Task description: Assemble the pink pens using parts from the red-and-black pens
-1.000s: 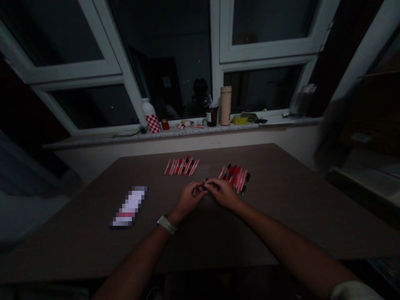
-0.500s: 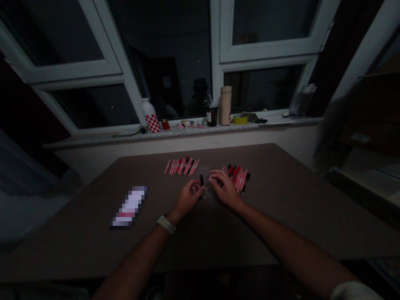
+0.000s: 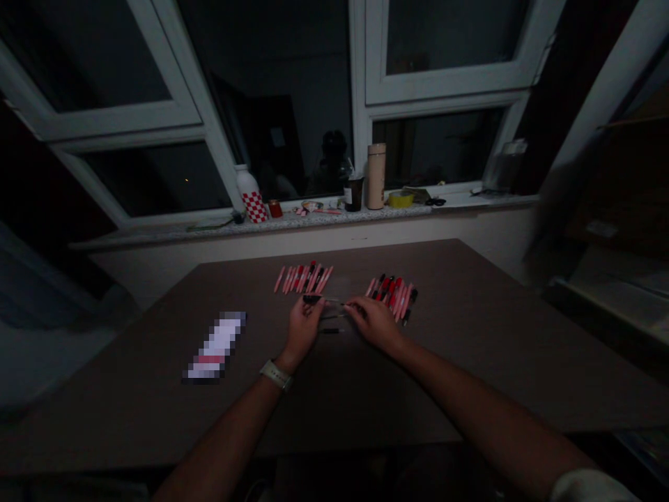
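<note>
My left hand [image 3: 303,326] is closed on a small dark pen part [image 3: 312,299] held just in front of a row of pink and red pens [image 3: 304,279]. My right hand [image 3: 372,323] pinches a thin pen piece [image 3: 339,304] that points left toward the other hand. It sits beside a second group of pink, red and black pens [image 3: 393,295]. Two small dark pieces [image 3: 331,323] lie on the brown table [image 3: 470,328] between my hands. The light is dim and fine detail is lost.
A pixelated white and red item [image 3: 215,346] lies on the table to the left. The windowsill [image 3: 293,222] behind holds a checked white bottle [image 3: 249,194], a tall beige flask [image 3: 375,176], a dark cup [image 3: 355,193], a yellow tape roll [image 3: 401,199].
My hands were joined on one pen; they have pulled apart. The left hand moved up toward the left pen row with a dark piece, and small parts now lie between them.
</note>
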{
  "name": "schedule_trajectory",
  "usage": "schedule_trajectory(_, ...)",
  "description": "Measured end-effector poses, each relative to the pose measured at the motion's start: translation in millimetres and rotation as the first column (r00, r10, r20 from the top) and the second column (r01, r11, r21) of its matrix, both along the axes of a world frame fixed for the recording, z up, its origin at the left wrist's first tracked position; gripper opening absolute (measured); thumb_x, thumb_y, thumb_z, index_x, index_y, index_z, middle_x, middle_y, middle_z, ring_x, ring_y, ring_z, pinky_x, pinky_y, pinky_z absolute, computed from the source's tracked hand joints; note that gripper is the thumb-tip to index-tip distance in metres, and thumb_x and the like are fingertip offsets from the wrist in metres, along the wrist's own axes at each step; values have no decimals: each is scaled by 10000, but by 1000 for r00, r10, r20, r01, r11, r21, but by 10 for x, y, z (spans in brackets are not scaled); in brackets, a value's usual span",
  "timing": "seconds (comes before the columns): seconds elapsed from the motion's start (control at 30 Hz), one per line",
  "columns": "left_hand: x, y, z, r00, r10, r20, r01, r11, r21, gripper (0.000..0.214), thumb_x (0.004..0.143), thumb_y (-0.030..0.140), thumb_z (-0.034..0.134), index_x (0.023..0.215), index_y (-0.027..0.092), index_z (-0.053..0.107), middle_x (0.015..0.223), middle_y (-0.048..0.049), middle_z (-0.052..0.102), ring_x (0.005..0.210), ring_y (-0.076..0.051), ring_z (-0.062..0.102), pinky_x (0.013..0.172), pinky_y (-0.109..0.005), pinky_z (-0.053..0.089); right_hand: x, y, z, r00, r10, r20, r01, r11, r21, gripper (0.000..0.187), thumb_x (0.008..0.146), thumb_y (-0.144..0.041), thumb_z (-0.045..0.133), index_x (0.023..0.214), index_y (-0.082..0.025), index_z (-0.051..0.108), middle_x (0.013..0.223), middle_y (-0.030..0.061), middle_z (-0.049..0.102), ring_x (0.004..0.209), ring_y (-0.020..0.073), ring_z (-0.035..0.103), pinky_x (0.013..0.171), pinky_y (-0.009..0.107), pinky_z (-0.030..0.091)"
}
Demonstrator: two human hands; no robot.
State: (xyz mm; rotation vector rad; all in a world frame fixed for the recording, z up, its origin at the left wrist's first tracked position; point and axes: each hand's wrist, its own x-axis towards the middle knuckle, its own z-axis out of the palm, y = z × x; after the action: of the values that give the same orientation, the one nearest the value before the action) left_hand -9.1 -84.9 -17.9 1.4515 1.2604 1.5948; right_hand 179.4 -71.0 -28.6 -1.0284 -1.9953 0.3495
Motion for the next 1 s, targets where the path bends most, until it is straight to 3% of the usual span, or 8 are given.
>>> schedule_trajectory(0.47, -23, 14, -53, 999, 0, -51, 3, 999, 49, 271, 830, 401, 669, 919, 149, 621, 809, -16, 657, 751, -150, 640, 694, -244, 500, 5, -8, 6, 998, -54, 24, 54, 999, 9, 211, 965, -337, 544, 1032, -233, 715, 951, 54, 756, 875, 215, 700, 775, 311, 501)
schedule_trajectory(1.0, -3, -18, -20, 992, -66, -104, 65, 998, -15, 262, 799, 377, 706, 877, 141, 623, 782, -19, 673, 710, -152, 651, 659, -257, 522, -18, 5, -29, 999, -9, 36, 9, 1000, -22, 212, 928, -273, 575, 1063, -197, 719, 966, 68, 768, 865, 221, 713, 787, 314, 516)
